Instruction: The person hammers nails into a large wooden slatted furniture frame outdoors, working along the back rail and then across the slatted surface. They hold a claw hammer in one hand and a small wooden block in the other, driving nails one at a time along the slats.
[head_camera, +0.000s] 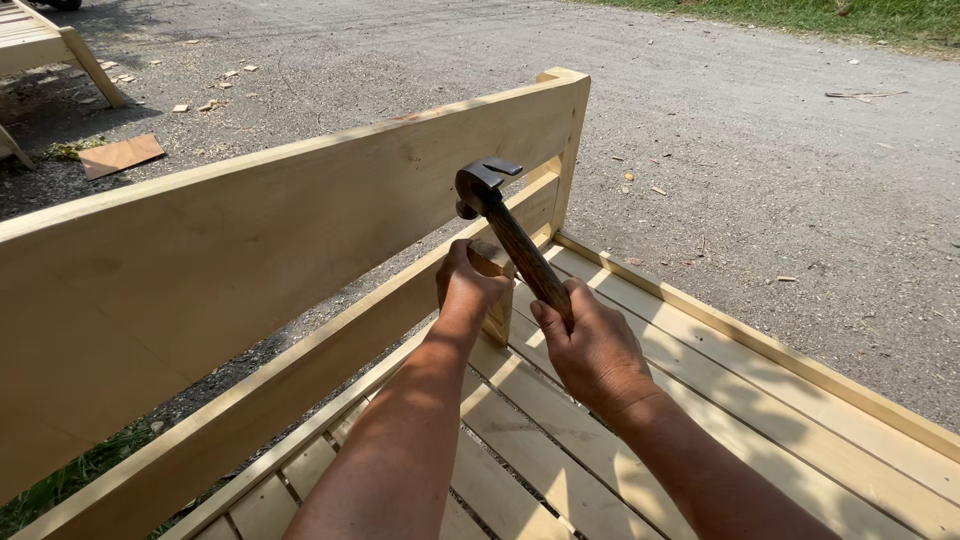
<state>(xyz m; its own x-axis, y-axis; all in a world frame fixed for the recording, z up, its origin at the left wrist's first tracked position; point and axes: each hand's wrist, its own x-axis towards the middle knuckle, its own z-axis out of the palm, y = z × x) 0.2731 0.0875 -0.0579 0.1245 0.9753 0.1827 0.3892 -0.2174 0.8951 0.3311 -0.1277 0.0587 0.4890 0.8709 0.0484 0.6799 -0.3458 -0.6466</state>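
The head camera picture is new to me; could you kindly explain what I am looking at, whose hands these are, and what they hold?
There is only one picture, taken by a camera worn on a person's head and looking down along their own two bare arms. No machine is involved. The right hand grips the wooden handle of a claw hammer, whose dark metal head is raised beside the upper back board. The left hand holds a short upright block of wood against the lower rail of the backrest. Both belong to a pale, unpainted wooden bench with a slatted seat, which stands outdoors on gravel ground. Wood offcuts and a flat brown board lie on the gravel behind it, and part of another wooden frame shows at the top left. Whether a nail is there, I cannot tell.
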